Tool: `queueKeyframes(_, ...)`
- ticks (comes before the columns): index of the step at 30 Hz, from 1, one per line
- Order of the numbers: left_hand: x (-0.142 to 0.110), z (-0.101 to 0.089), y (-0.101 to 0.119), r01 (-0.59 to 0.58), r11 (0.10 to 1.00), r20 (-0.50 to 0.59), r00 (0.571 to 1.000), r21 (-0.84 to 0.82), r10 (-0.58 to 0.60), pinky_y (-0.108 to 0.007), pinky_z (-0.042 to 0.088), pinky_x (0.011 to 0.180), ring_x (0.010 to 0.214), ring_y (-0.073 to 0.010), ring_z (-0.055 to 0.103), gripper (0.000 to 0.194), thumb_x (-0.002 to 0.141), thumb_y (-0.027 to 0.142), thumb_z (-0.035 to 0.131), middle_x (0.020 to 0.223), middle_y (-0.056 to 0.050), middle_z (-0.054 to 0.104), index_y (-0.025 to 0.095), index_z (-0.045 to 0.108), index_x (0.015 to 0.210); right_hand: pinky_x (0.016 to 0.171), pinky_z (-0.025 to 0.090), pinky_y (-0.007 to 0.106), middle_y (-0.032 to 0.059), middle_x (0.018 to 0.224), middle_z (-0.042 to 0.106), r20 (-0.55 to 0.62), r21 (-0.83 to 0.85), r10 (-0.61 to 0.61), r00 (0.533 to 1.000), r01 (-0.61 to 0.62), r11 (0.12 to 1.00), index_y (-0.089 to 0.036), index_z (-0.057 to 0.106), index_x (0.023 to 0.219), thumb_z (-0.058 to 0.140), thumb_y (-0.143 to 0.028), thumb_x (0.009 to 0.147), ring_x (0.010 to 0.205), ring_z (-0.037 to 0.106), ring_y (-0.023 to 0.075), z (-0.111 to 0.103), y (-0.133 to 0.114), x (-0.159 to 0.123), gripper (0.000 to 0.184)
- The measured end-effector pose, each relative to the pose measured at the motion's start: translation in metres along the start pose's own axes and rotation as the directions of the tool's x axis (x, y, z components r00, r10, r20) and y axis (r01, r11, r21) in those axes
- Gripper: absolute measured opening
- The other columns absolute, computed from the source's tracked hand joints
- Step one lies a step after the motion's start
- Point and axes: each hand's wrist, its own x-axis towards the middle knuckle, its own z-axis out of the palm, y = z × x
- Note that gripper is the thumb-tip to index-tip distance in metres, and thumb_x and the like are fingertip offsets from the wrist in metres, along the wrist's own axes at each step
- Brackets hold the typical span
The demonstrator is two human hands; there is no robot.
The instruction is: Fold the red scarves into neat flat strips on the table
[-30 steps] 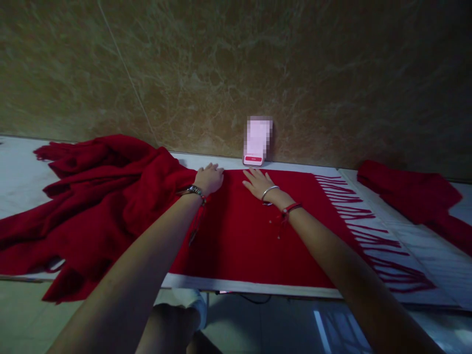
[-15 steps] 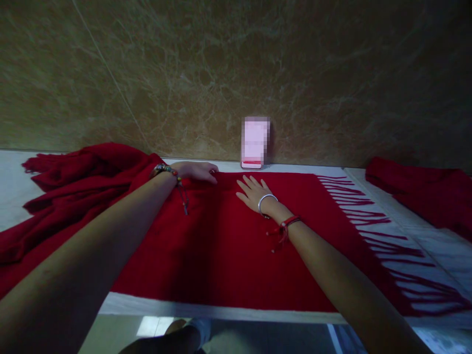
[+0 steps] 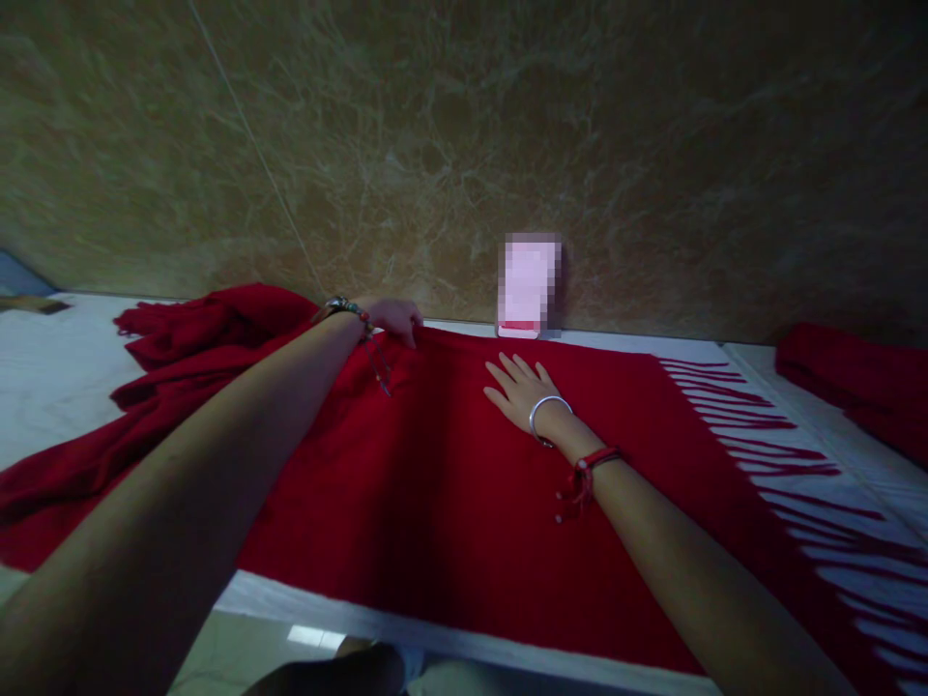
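Note:
A red fringed scarf (image 3: 464, 503) lies across the white surface, flat on the right and bunched in folds on the left. My left hand (image 3: 395, 317) pinches the scarf's far edge, lifting it slightly there. My right hand (image 3: 520, 389) rests flat on the scarf, fingers spread, a little right of the middle. The fringe (image 3: 783, 449) fans out over the white surface at the right end. Bracelets circle both wrists.
A brown marble wall (image 3: 435, 155) rises behind the white counter (image 3: 58, 362). Against it leans a pinkish, blurred-out rectangular object (image 3: 528, 285). More red cloth (image 3: 855, 387) lies at the far right. Part of a leg and the floor show below the front edge.
My left hand has closed on the far edge of the scarf and raised it a little. My right hand stays flat on the cloth. The view has shifted slightly left.

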Motion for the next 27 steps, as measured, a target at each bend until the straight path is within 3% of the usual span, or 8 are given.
queueKeyframes(3, -0.005, -0.002, -0.009, -0.019, 0.984, 0.069, 0.997, -0.176, 0.031, -0.024, 0.047, 0.075, 0.088, -0.0195, 0.062, 0.026, 0.066, 0.026, 0.058, 0.091, -0.005, 0.071, 0.017, 0.069, 0.087, 0.114, 0.019, 0.050, 0.0051, 0.155, 0.025, -0.017, 0.005, 0.004, 1.000, -0.004, 1.000, -0.023, 0.033, 0.146, 0.026, -0.047, 0.094, 0.142, 0.022, 0.0250, 0.001, 0.000, 0.000, 0.057)
queueKeyframes(6, -0.012, -0.005, -0.011, -0.017, 0.960, 0.012, 1.000, -0.280, 0.021, -0.026, 0.048, 0.072, 0.084, -0.0181, 0.063, 0.033, 0.077, 0.031, 0.047, 0.092, -0.006, 0.070, 0.017, 0.068, 0.099, 0.114, 0.019, 0.050, 0.0045, 0.155, 0.025, -0.021, 0.006, 0.010, 1.000, -0.010, 1.000, -0.024, 0.033, 0.146, 0.027, -0.047, 0.094, 0.142, 0.022, 0.0247, 0.002, 0.000, 0.000, 0.057)
queueKeyframes(9, -0.016, -0.008, -0.012, 0.034, 0.971, -0.024, 0.999, -0.238, -0.041, -0.028, 0.047, 0.074, 0.087, -0.0191, 0.063, 0.034, 0.078, 0.033, 0.048, 0.092, -0.006, 0.069, 0.018, 0.069, 0.100, 0.114, 0.019, 0.049, 0.0036, 0.154, 0.026, -0.019, 0.007, 0.018, 1.000, -0.018, 1.000, -0.026, 0.033, 0.146, 0.028, -0.047, 0.094, 0.142, 0.021, 0.0243, 0.002, 0.000, 0.000, 0.056)
queueKeyframes(12, -0.015, -0.007, -0.015, 0.034, 0.978, 0.012, 0.999, -0.204, -0.032, -0.027, 0.046, 0.077, 0.093, -0.0195, 0.061, 0.036, 0.076, 0.036, 0.052, 0.099, -0.004, 0.069, 0.021, 0.067, 0.105, 0.114, 0.018, 0.049, 0.0036, 0.155, 0.026, -0.014, 0.005, 0.020, 1.000, -0.020, 1.000, -0.025, 0.033, 0.146, 0.028, -0.046, 0.094, 0.142, 0.021, 0.0247, 0.000, 0.000, 0.000, 0.056)
queueKeyframes(15, -0.011, -0.002, -0.020, 0.028, 0.964, 0.131, 0.991, -0.264, 0.007, -0.025, 0.045, 0.077, 0.094, -0.0188, 0.061, 0.036, 0.073, 0.031, 0.054, 0.098, -0.002, 0.071, 0.022, 0.067, 0.106, 0.114, 0.019, 0.049, 0.0042, 0.155, 0.025, -0.005, 0.003, 0.021, 1.000, -0.021, 1.000, -0.024, 0.033, 0.146, 0.028, -0.045, 0.094, 0.142, 0.021, 0.0255, 0.000, -0.001, 0.001, 0.056)
queueKeyframes(19, -0.012, 0.006, -0.020, 0.131, 0.937, 0.305, 0.952, -0.323, -0.028, -0.027, 0.046, 0.072, 0.087, -0.0189, 0.064, 0.035, 0.075, 0.023, 0.050, 0.086, -0.002, 0.072, 0.020, 0.068, 0.104, 0.114, 0.020, 0.050, 0.0037, 0.155, 0.027, -0.016, 0.012, 0.021, 1.000, -0.021, 1.000, -0.025, 0.034, 0.145, 0.029, -0.046, 0.094, 0.142, 0.022, 0.0261, 0.001, 0.000, 0.002, 0.056)
queueKeyframes(25, -0.021, 0.005, -0.013, 0.170, 0.935, 0.329, 0.942, -0.311, -0.062, -0.025, 0.046, 0.070, 0.080, -0.0159, 0.064, 0.033, 0.074, 0.014, 0.047, 0.080, -0.001, 0.072, 0.019, 0.069, 0.099, 0.113, 0.020, 0.050, 0.0031, 0.154, 0.028, -0.025, 0.008, 0.028, 0.999, -0.028, 1.000, -0.025, 0.035, 0.145, 0.028, -0.047, 0.094, 0.142, 0.022, 0.0264, 0.003, 0.001, 0.004, 0.055)
queueKeyframes(27, -0.022, 0.004, -0.012, 0.148, 0.946, 0.288, 0.956, -0.289, -0.062, -0.024, 0.046, 0.071, 0.079, -0.0154, 0.063, 0.031, 0.073, 0.012, 0.049, 0.081, -0.001, 0.071, 0.017, 0.069, 0.097, 0.113, 0.020, 0.049, 0.0033, 0.154, 0.028, -0.025, 0.009, 0.030, 0.999, -0.030, 1.000, -0.025, 0.035, 0.145, 0.029, -0.047, 0.094, 0.142, 0.022, 0.0266, 0.004, 0.001, 0.004, 0.055)
